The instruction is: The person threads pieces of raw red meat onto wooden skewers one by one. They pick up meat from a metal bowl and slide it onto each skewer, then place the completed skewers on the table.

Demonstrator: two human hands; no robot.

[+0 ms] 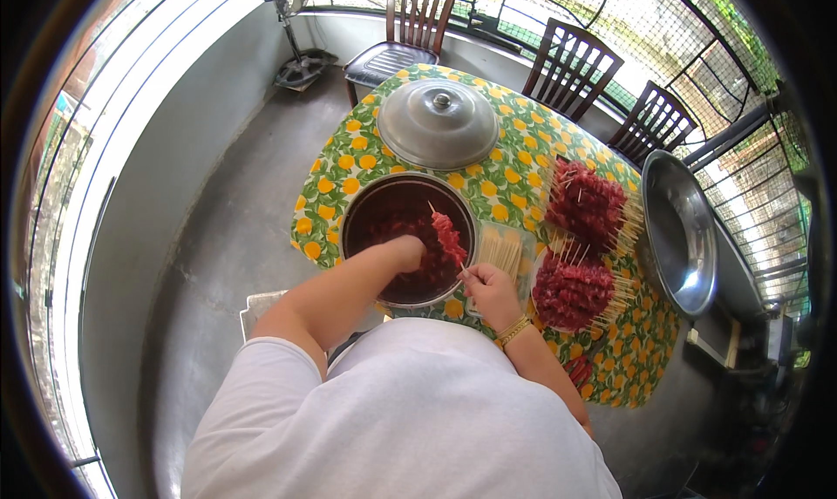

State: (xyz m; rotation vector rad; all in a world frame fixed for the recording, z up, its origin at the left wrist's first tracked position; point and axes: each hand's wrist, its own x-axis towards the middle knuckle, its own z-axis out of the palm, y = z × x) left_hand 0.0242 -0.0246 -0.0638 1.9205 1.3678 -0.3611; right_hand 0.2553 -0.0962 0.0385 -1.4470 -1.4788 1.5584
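Pinching one skewer [446,237], the right hand [493,295] flanks one pot [356,229], left hand's [407,252] grip hidden.

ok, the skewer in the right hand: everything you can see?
The skewer is a thin pale stick, wooden-looking, threaded with bunched red, raw-looking meat. It slants above the pot, bare tip toward the upper left. The right hand pinches its lower end; whether it touches the pot is unclear.

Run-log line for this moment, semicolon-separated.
left hand: in pot, fingers hidden; right hand: holding meat skewer; lid: on table; loaded skewers: two piles
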